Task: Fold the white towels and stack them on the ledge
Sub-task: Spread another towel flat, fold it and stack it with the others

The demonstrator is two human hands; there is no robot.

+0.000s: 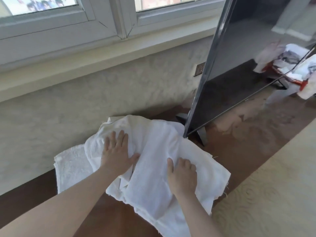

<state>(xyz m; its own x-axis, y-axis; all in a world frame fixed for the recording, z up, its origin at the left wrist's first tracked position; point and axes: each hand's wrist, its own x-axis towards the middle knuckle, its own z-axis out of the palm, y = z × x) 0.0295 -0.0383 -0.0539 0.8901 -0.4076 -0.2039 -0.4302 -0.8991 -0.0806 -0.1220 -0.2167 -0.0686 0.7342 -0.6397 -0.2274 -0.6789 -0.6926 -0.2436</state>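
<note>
Rumpled white terry towel (pixel 153 159) under left hand (pixel 116 154), fingers flat; right hand (pixel 182 175) fingers curled, gripping it

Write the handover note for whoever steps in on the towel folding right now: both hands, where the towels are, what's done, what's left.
Left hand: flat, fingers straight, pressing the rumpled towel at the back left of the pile.
Right hand: fingers curled into the top towel, apparently gripping it, which lies in a long band toward you.
Towels: all heaped on the brown ledge, left of the leaning dark screen; a textured towel lies flat underneath at left.
Done: no neat stack visible; the top towel looks partly folded.
Left: finish this fold, fold the others, stack them on the ledge.
</note>
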